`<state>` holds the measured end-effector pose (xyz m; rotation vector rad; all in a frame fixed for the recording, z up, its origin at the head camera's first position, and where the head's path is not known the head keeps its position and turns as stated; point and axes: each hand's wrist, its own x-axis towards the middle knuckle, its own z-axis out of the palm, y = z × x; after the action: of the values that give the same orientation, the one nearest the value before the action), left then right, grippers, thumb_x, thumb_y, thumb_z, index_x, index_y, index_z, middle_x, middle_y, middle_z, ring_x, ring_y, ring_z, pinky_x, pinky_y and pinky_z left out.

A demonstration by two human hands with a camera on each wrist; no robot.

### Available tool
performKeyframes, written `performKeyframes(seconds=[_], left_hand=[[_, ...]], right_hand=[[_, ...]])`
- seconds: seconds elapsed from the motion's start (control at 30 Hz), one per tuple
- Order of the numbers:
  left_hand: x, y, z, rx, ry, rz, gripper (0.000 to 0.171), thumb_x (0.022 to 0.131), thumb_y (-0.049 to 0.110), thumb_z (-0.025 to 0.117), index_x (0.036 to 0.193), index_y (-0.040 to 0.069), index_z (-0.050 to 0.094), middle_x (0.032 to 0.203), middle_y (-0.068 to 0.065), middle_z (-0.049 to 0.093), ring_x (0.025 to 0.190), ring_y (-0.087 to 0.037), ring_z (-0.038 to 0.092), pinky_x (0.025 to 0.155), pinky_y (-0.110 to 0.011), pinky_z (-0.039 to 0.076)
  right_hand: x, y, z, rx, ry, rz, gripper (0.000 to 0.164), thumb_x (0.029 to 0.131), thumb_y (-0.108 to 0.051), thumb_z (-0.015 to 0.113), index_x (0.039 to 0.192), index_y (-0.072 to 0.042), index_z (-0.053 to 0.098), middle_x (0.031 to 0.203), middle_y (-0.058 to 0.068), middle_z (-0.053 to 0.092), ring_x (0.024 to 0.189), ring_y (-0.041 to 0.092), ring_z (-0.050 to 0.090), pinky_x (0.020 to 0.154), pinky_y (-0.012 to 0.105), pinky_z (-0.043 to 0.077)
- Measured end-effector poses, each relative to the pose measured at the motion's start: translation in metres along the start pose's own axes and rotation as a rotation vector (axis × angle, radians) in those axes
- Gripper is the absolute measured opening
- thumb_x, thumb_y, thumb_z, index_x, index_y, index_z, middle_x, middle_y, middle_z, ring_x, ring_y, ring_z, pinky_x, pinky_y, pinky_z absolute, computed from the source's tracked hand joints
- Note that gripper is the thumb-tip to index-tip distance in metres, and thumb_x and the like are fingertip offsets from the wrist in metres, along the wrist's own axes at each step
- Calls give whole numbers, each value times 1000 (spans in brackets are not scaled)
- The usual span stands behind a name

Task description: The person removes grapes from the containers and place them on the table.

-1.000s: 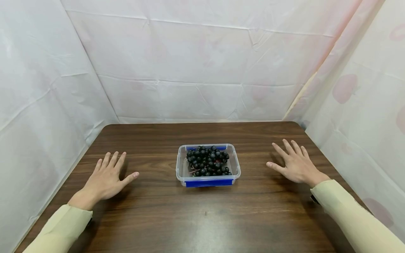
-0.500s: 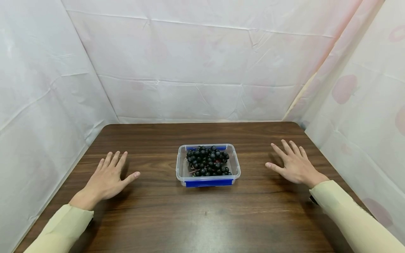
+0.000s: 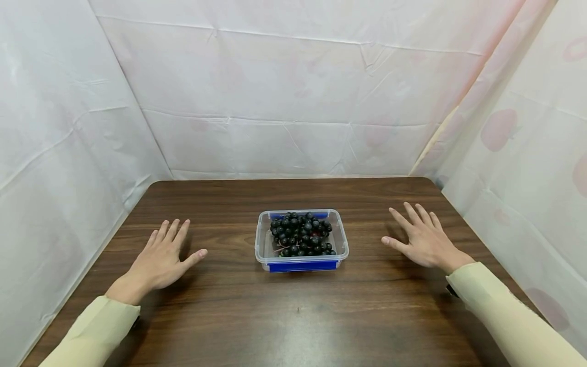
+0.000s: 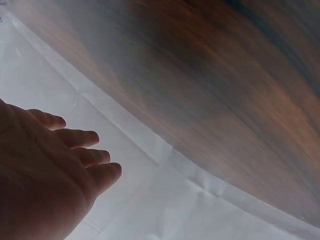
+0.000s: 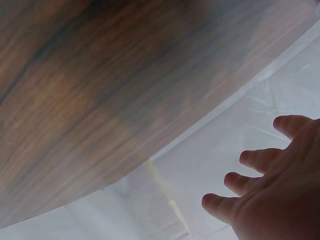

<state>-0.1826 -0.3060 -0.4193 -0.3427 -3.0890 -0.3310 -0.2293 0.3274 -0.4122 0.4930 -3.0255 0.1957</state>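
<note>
A clear plastic box (image 3: pixel 341 243) with blue side clips stands without a lid at the middle of the table. Inside it lies a bunch of dark grapes (image 3: pixel 300 234) with some thin stems showing. To the left of the box my left hand (image 3: pixel 158 261) is held palm down over the wood, fingers straight and thumb spread toward the box. My right hand (image 3: pixel 424 240) mirrors it on the other side, fingers spread. Both hands hold nothing. In the wrist views the left palm (image 4: pixel 45 175) and right palm (image 5: pixel 285 195) show bare, above the table surface.
The brown wood table (image 3: pixel 293 316) has rounded far corners. White sheeting (image 3: pixel 284 92) hangs right behind its far edge, and more stands along the left side and, with pale red fruit prints, the right curtain (image 3: pixel 532 168).
Both hands have drifted slightly inward toward the box, the left one to the right and the right one to the left. The box and grapes have stayed in place.
</note>
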Motion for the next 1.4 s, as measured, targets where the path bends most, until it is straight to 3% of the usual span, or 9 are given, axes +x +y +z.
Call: performKeyframes(seconds=[0.33, 1.4], left_hand=[[-1, 3, 0, -13, 4, 9, 100, 100, 69, 43, 164, 0, 10, 165, -35, 10, 151, -55, 2, 120, -68, 5], [4, 20, 2, -83, 15, 41, 98, 101, 67, 45, 165, 2, 9, 166, -32, 12, 153, -52, 5, 121, -67, 8]], right_hand=[[-1, -2, 1, 15, -8, 4, 90, 97, -72, 48, 166, -23, 19, 169, 26, 9, 153, 52, 5, 116, 74, 3], [-4, -13, 2, 39, 6, -31, 89, 97, -70, 50, 165, -17, 25, 169, 25, 10, 152, 52, 7, 116, 74, 6]])
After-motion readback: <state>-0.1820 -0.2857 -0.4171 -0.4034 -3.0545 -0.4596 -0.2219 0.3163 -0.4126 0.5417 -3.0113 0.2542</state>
